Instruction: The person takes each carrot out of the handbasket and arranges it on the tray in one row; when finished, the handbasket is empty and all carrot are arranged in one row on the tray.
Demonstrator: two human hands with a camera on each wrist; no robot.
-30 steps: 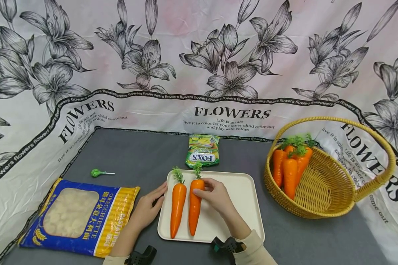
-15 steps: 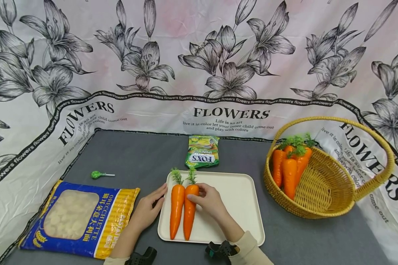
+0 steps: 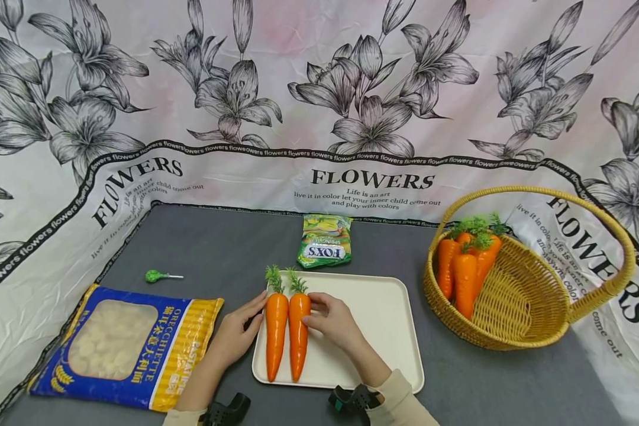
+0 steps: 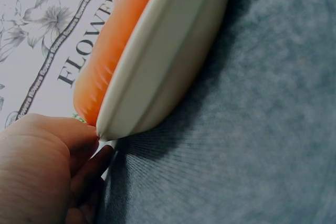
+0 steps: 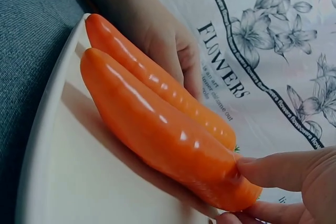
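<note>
One carrot (image 3: pixel 299 338) pinched near leafy end, right grip (image 3: pixel 334 322) | left grip (image 3: pixel 234 336) relaxed, touching tray (image 3: pixel 367 331) rim

The head view is bright and evenly lit, its print crisp on the cloth (image 3: pixel 277 183) behind the tray (image 3: pixel 373 337), with only faint shadows around the tray. Both wrist views are dimmer and cooler. In the left, a soft dark shadow borders the tray and the table (image 4: pixel 268 103) beside it looks smeared. In the right, white glare streaks the carrots (image 5: pixel 157 121) on the tray; the nearer carrot casts a brownish shadow there.
</note>
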